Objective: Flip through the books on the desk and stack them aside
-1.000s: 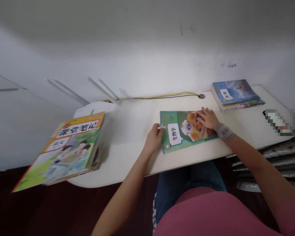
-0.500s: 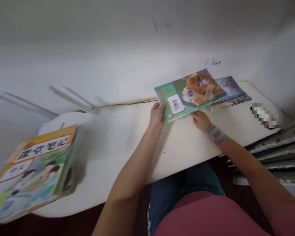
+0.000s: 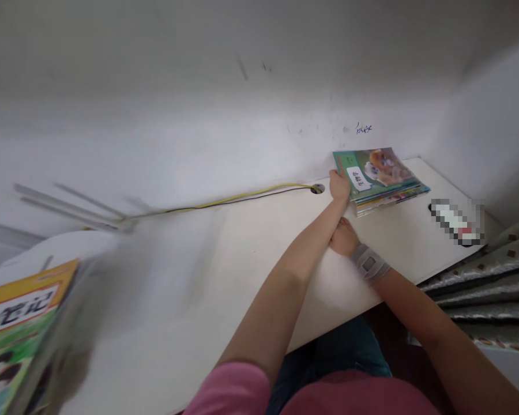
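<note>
White wall rises behind a pale table, with a yellow-and-black cable running along the back edge into a round grommet, and a fold of quilted curtain hangs past the table's right side. Near the far right corner, a green biology textbook with monkeys on its cover lies on top of a low stack of books, roughly squared with the pile. A pixelated object lies to the right of the stack. The left hand is pressed against the textbook's near left edge; whether its grip is closing on the book or only nudging it, the view does not settle. The right hand, in a grey wrist brace, rests on the table just under the left forearm, fingers loosely curled and holding nothing. At the lower left, a thick pile topped by a classroom-notes book sits blurred at the table's edge, well apart from both hands. So one pile stands gathered at the far corner, while that thick pile remains separate.
</note>
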A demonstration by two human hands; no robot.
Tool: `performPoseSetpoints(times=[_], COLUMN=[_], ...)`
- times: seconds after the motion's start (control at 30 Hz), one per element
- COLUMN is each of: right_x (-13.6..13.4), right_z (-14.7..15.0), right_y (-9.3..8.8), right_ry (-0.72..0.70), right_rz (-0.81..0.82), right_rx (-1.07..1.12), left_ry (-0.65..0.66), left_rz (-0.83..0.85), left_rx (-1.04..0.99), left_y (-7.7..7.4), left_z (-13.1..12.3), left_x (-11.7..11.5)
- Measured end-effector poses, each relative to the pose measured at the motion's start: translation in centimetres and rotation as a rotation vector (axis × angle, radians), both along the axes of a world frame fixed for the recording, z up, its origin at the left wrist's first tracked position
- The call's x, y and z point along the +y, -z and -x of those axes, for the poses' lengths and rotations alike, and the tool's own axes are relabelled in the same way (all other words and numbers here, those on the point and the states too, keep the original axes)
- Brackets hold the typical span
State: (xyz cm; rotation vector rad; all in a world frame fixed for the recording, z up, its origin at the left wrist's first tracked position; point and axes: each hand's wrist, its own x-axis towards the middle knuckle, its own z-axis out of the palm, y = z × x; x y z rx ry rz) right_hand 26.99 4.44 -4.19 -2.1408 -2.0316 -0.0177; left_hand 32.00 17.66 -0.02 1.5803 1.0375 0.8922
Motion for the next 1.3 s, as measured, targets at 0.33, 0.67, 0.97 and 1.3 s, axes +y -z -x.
performPoseSetpoints(times=[0.33, 0.67, 0.97, 1.3], right_x=[0.1, 0.1, 0.3, 0.7], right_z=[-0.1, -0.8, -2.3, -3.9], right_y=[0.5, 1.0, 1.7, 3.5], right_ry=[-0.046, -0.081, -0.166, -0.202], right_rz=[0.023, -0.045, -0.257, -0.328], right_rx=[-0.013, -0.016, 0.066, 0.082], left_ry=[-0.156, -0.124, 0.355, -0.261], left_rz=[-0.055, -0.17, -0.957, -0.268], left_rx=[0.143, 0.158, 0.501, 1.305], left_y=[0.2, -0.7, -2.4, 0.5], left_z=[-1.4, -0.3, 20.1, 42.4], left_x=[-1.1, -2.0, -4.7, -6.5])
